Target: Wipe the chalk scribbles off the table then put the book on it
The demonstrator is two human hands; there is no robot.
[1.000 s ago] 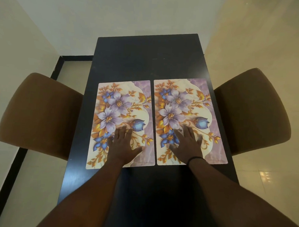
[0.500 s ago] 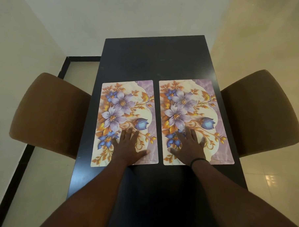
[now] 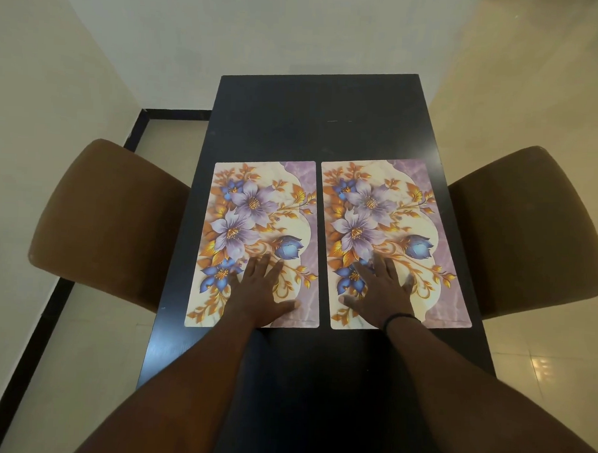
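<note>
A pale tiled floor with a black border strip is seen beneath and around the furniture. A long dark table occupies the centre of the view, its far end set against a light wall. A brown upholstered chair is positioned at the left side of the table, and a second brown chair at the right side; both are pushed close to the table edges. Two floral placemats are laid flat on the table, side by side, parallel and separated by a narrow strip of bare tabletop: the left placemat and the right placemat. A few faint pale marks are visible on the bare far part of the tabletop; whether these are chalk cannot be told. The book is not seen anywhere in the view. The left hand is laid palm down on the near part of the left placemat, fingers extended and thumb spread, with nothing gripped. The right hand is laid palm down on the near part of the right placemat in the same flat, spread posture, with nothing gripped. A thin dark band is worn on the right wrist.
</note>
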